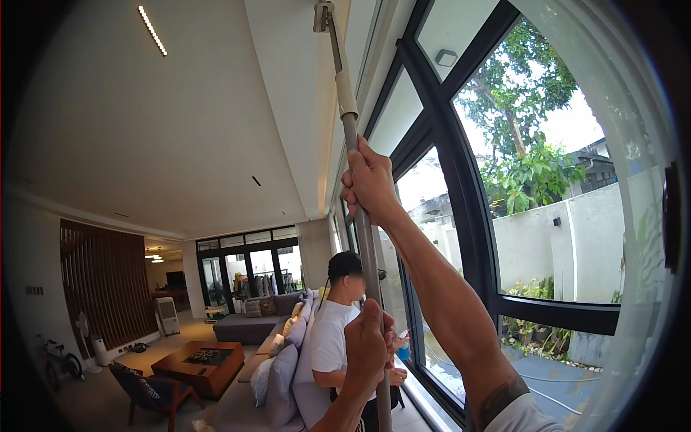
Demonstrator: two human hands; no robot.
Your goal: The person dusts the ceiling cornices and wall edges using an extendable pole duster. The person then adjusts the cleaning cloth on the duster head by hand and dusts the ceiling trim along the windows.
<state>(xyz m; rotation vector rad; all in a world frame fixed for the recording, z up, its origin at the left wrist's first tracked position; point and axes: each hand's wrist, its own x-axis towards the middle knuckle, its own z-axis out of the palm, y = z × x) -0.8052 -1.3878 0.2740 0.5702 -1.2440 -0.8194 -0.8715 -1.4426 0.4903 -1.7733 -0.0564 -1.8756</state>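
A long grey extension pole [366, 245] runs almost upright through the middle of the view. Both my hands are closed around it. My right hand [371, 180] grips the upper part, just under a beige sleeve [346, 97] on the shaft. Lower down, my left hand [367, 342] is wrapped round the same pole. At the top, a small metal-looking head [324, 16] reaches up beside the ceiling recess; what it touches, I cannot tell. To the right of the pole stand tall dark-framed windows [471, 216].
A person in a white shirt [331, 331] and black cap stands close by, left of the pole, near a blue item [404, 349]. Grey sofas [252, 329] with cushions, a wooden coffee table [209, 378] and an armchair [155, 392] occupy the left. A sheer curtain [633, 216] hangs at right.
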